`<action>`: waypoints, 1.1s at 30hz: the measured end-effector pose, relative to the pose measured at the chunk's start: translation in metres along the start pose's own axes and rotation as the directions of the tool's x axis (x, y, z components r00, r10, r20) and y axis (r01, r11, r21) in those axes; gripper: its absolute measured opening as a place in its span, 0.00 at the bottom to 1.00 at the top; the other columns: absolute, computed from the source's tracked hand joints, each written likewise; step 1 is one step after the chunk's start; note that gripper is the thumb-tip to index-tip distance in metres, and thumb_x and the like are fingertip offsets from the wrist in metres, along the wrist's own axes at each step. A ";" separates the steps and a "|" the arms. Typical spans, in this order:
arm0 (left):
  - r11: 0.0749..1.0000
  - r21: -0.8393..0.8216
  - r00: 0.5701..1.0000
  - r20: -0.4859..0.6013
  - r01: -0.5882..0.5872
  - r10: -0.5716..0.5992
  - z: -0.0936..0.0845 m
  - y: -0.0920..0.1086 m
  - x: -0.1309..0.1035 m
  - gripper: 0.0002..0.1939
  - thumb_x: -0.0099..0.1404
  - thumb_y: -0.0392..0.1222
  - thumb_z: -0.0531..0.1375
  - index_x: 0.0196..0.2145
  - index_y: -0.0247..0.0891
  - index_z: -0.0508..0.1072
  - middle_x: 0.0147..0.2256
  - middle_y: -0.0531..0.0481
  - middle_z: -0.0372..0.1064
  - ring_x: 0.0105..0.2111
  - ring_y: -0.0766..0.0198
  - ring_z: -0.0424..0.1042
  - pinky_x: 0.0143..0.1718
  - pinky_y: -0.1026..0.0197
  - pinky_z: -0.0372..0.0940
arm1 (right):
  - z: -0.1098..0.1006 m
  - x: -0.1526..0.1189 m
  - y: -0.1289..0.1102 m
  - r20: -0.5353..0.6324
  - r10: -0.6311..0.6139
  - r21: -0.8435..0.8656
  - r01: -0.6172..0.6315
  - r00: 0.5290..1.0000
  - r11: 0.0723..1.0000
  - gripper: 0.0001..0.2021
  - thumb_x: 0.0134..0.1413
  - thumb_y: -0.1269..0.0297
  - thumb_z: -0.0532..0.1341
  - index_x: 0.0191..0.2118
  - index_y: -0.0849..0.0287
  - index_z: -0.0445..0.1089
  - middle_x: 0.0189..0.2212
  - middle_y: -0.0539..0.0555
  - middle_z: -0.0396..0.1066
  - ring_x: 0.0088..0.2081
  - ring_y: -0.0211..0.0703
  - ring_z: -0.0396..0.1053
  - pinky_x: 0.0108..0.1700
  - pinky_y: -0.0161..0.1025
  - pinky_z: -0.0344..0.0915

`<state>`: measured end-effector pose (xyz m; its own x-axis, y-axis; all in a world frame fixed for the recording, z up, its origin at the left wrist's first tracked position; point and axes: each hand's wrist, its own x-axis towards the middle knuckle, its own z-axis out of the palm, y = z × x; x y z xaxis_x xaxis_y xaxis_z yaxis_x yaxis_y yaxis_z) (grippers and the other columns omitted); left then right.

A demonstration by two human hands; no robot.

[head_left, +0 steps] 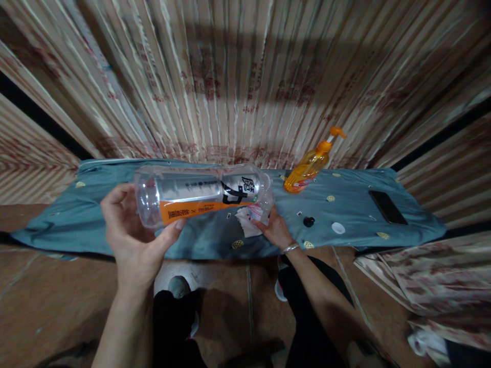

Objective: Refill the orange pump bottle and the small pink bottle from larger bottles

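A clear plastic bottle (195,190) with a silver and orange label lies sideways in the air above the bench. My left hand (134,232) is wrapped round its base, thumb along the near side. Close to the bottle's neck, my right hand (276,227) pinches a crumpled white piece of tissue (247,222) with pink marks. Its fingertips are partly hidden behind the bottle, so I cannot tell whether they also touch the neck. No cap shows on the bottle.
An orange pump bottle (309,167) stands at the back of the blue-green cloth (207,240). Right of my hand lie a small black cap (309,221), a white disc (338,228) and a dark phone (387,207). A patterned curtain (238,92) hangs behind.
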<state>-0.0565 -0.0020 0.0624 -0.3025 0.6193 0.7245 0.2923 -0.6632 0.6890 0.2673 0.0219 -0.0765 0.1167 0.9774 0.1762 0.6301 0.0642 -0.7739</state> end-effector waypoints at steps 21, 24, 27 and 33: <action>1.000 0.001 1.000 -0.001 -0.019 0.019 0.000 -0.002 0.000 0.44 0.47 0.58 0.86 0.57 0.46 0.76 0.52 0.49 0.75 0.50 0.56 0.79 0.44 0.59 0.78 | -0.001 0.000 -0.003 0.000 0.004 0.035 -0.004 1.000 0.999 0.32 0.58 0.58 0.75 0.67 0.52 0.70 0.57 0.60 0.85 0.57 0.65 0.86 0.60 0.60 0.83; 1.000 -0.014 1.000 0.003 -0.009 0.009 0.000 -0.001 0.000 0.44 0.46 0.57 0.87 0.57 0.47 0.76 0.53 0.49 0.75 0.51 0.56 0.79 0.43 0.60 0.79 | -0.001 0.000 -0.001 0.004 0.012 0.010 -0.012 1.000 1.000 0.31 0.58 0.57 0.75 0.66 0.54 0.71 0.55 0.62 0.86 0.56 0.65 0.86 0.59 0.59 0.84; 1.000 -0.020 1.000 0.001 -0.011 0.011 0.000 0.000 0.000 0.44 0.46 0.56 0.86 0.57 0.46 0.76 0.52 0.49 0.76 0.50 0.58 0.79 0.43 0.61 0.78 | -0.001 0.000 0.000 0.004 0.016 0.001 -0.016 1.000 1.000 0.32 0.59 0.56 0.75 0.66 0.54 0.70 0.56 0.62 0.86 0.56 0.65 0.86 0.60 0.60 0.83; 0.999 -0.010 0.999 0.006 -0.036 0.036 0.001 -0.001 0.001 0.43 0.47 0.56 0.86 0.57 0.46 0.77 0.53 0.49 0.77 0.51 0.57 0.80 0.45 0.60 0.79 | -0.004 -0.001 -0.004 0.025 0.013 0.004 -0.013 1.000 1.000 0.34 0.60 0.54 0.74 0.68 0.55 0.68 0.58 0.64 0.85 0.58 0.67 0.86 0.62 0.62 0.82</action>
<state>-0.0566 -0.0005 0.0620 -0.2862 0.5974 0.7491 0.2935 -0.6895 0.6621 0.2676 0.0199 -0.0716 0.1056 0.9830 0.1504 0.6251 0.0520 -0.7788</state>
